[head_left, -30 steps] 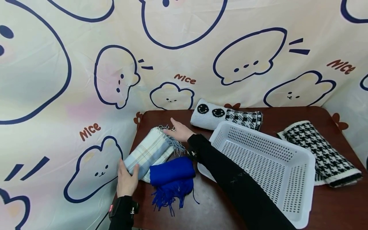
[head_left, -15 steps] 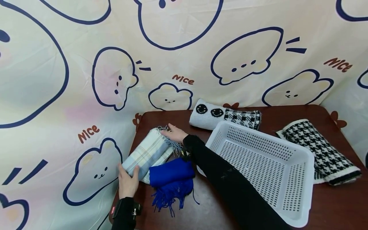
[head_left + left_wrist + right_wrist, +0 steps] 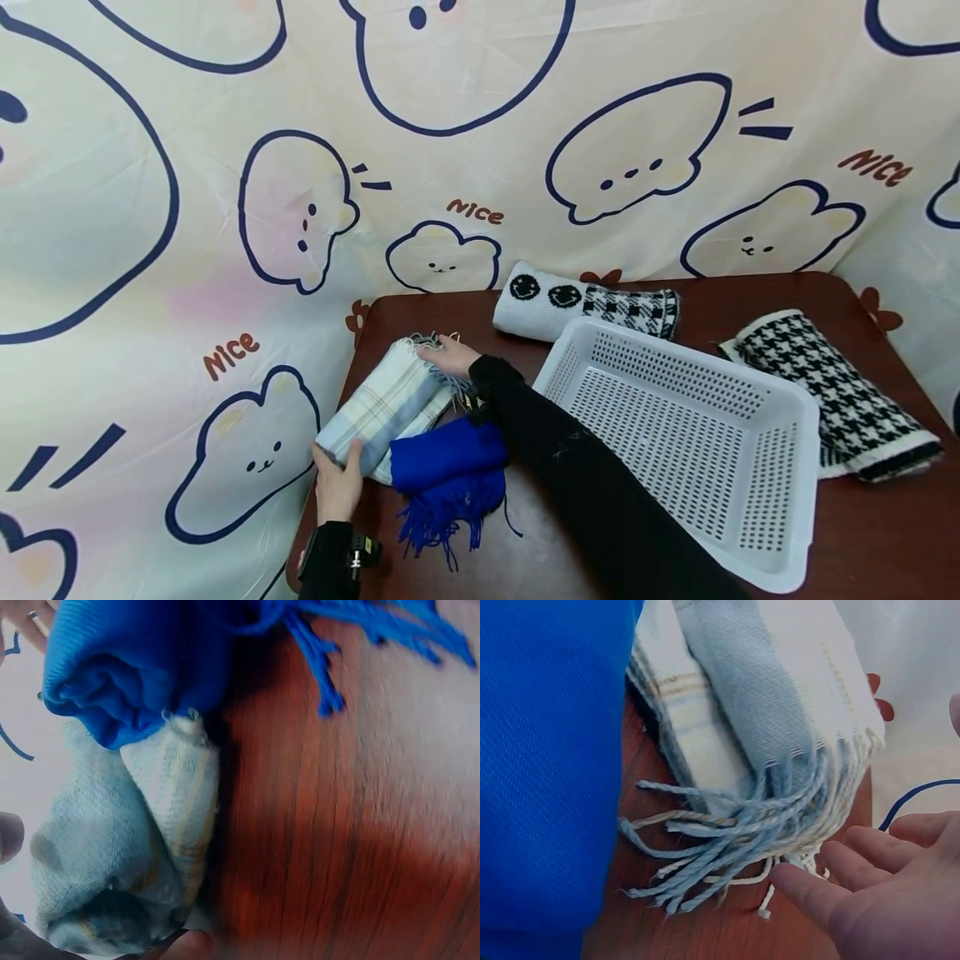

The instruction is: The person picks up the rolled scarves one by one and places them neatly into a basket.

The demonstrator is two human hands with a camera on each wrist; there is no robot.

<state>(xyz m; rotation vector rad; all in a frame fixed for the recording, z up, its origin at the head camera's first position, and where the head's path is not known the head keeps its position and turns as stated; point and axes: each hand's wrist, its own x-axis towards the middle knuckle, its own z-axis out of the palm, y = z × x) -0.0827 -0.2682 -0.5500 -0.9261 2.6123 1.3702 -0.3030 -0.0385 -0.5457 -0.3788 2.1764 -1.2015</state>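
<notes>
A folded plaid scarf (image 3: 386,396) in cream and pale blue lies at the table's left, fringe toward the back. My left hand (image 3: 339,487) holds its near end, thumb on one side and fingers on the other. In the left wrist view the scarf's rolled end (image 3: 97,847) sits between the digits. My right hand (image 3: 450,358) reaches across to the fringed end. Its fingers are extended in the right wrist view, fingertips right at the fringe (image 3: 780,825). A folded blue scarf (image 3: 450,454) with tassels lies against the plaid one, under my right forearm.
A white perforated plastic basket (image 3: 806,467) stands in the table's middle, partly behind my right sleeve (image 3: 585,467). Behind it lies a rolled white-and-black scarf (image 3: 540,304) with smiley faces. A folded houndstooth scarf (image 3: 832,392) is on the right. A patterned curtain (image 3: 450,167) hangs behind the table.
My right hand has come down and slightly left to the plaid scarf's fringe. The left hand stays at the near end. The view has shifted slightly.
</notes>
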